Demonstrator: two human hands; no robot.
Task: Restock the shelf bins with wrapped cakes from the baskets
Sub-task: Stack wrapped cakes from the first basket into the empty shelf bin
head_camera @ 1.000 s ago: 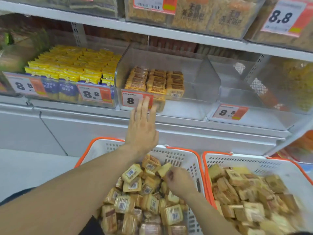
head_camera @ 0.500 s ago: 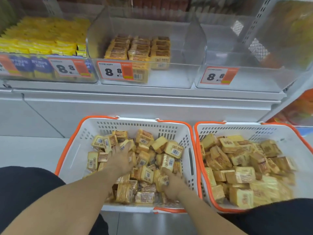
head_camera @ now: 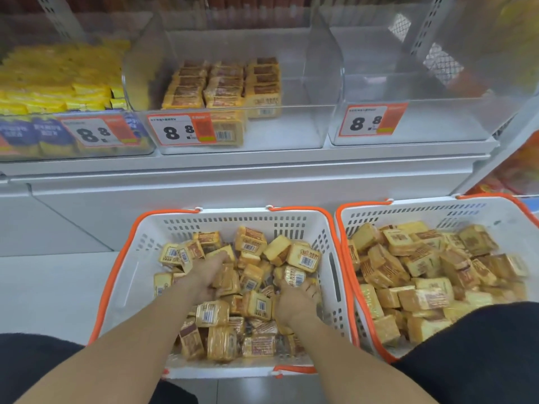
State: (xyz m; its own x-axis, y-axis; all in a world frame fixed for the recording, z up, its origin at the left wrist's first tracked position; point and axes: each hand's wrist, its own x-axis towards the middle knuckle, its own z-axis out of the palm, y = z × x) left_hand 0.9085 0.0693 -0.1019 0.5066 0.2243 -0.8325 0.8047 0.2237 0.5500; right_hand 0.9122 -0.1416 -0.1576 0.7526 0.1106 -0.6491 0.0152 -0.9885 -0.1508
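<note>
The wrapped cakes [head_camera: 256,307] were heaped loose in the left basket [head_camera: 137,275], more in the right basket [head_camera: 495,217]; a few were stacked in the middle bin [head_camera: 291,123] above. The left hand [head_camera: 208,272] was dug into the heap, fingers curled around several cakes. The right hand [head_camera: 294,301] was buried too; its grip could not be told. The cakes were judged light, soft and slippery-wrapped, best gathered by their flat sides without squeezing.

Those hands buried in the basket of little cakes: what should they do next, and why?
Probably close on a few wrapped cakes and lift them to the middle bin. Both the left hand and the right hand are down in the left basket, and that bin is only part filled.
</note>
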